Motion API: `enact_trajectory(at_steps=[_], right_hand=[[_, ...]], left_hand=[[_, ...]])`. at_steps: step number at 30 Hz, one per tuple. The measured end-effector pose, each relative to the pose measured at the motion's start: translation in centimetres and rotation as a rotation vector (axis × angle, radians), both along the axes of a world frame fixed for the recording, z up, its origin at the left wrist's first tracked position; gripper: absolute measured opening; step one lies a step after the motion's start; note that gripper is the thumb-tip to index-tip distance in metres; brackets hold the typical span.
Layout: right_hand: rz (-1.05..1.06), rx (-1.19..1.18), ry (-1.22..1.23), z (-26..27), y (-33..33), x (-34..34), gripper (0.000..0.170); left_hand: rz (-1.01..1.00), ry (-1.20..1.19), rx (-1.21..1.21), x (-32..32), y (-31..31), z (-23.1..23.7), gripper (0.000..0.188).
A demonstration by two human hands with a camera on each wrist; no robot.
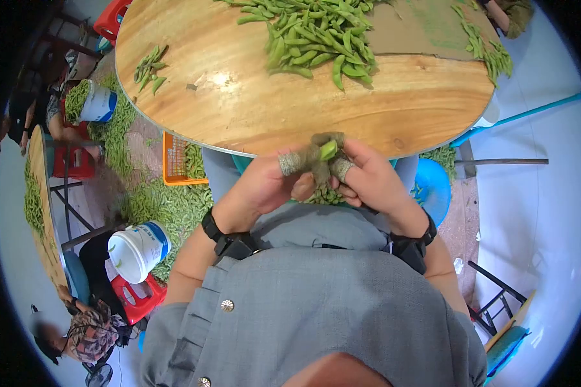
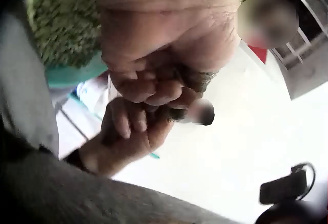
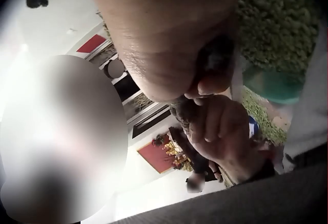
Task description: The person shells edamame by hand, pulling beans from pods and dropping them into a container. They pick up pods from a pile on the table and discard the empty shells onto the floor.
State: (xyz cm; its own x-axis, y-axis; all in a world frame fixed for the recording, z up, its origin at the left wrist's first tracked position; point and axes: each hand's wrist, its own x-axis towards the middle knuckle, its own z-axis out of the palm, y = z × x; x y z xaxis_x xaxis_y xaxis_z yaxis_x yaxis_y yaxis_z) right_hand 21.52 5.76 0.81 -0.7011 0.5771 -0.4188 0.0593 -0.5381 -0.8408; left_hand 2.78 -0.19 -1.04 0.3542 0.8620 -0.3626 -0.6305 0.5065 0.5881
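Both hands meet in front of the lap, just below the table edge, their fingertips around a green soybean pod (image 1: 328, 150). The left hand (image 1: 265, 184) pinches it from one side and the right hand (image 1: 374, 180) from the other. Dull, stained wraps cover the thumbs and some fingers. Up close in the left wrist view, the left hand (image 2: 169, 39) has curled fingers against the right hand (image 2: 133, 126); the pod is hidden there. Under the hands sits a green basin (image 2: 77, 75) heaped with shelled beans (image 2: 64, 24).
A pile of pods (image 1: 316, 39) lies on the wooden table (image 1: 206, 109), partly on cardboard (image 1: 419, 32). More pods cover the floor at left, near an orange basket (image 1: 174, 158) and a white bucket (image 1: 132, 255). A blue basin (image 1: 434, 193) stands right. Other people sit around.
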Motion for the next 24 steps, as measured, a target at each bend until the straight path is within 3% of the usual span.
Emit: enact_trajectory(at_steps=[4, 6, 10, 12, 13, 15, 16, 18, 19, 21, 24], right_hand=[[0.076, 0.062, -0.112, 0.4, 0.9, 0.6, 0.031], [0.001, 0.080, -0.059, 0.5, 1.0, 0.5, 0.021], [-0.036, -0.031, 0.079, -0.8, 1.1, -0.3, 0.018], [-0.067, -0.060, 0.105, -0.9, 1.2, -0.3, 0.014], [-0.064, -0.062, 0.105, -1.0, 1.2, -0.4, 0.014], [-0.066, 0.050, 0.083, -1.1, 1.1, -0.5, 0.012], [-0.066, 0.051, 0.083, -1.0, 1.0, -0.6, 0.012], [-0.093, 0.095, 0.127, -0.9, 1.0, -0.7, 0.012], [-0.096, 0.096, 0.127, -0.9, 0.8, -0.6, 0.012], [-0.112, 0.136, 0.132, -1.1, 0.5, -0.5, 0.013], [-0.111, 0.149, 0.043, -1.5, 0.4, -0.1, 0.012]], left_hand=[[-0.017, -0.047, 0.074, -1.2, 0.1, 0.0, 0.031], [-0.032, -0.114, 0.080, -1.2, -0.1, -0.5, 0.033], [-0.102, -0.227, 0.033, -0.5, -0.2, -0.8, 0.031], [-0.019, 0.300, 0.147, -0.2, -0.5, -0.3, 0.028], [-0.016, 0.301, 0.145, -0.2, -0.5, -0.6, 0.028], [0.063, 0.900, 0.706, -0.2, -0.4, -0.9, 0.026], [0.063, 0.901, 0.706, -0.3, -0.4, -0.5, 0.026], [0.024, 0.559, 0.380, -0.7, -0.5, 0.6, 0.022], [0.021, 0.558, 0.382, -0.8, -0.3, 0.5, 0.022], [-0.031, -0.071, 0.128, -1.2, 0.0, 0.2, 0.020], [-0.056, 0.051, 0.058, -1.4, 0.1, -0.1, 0.015]])
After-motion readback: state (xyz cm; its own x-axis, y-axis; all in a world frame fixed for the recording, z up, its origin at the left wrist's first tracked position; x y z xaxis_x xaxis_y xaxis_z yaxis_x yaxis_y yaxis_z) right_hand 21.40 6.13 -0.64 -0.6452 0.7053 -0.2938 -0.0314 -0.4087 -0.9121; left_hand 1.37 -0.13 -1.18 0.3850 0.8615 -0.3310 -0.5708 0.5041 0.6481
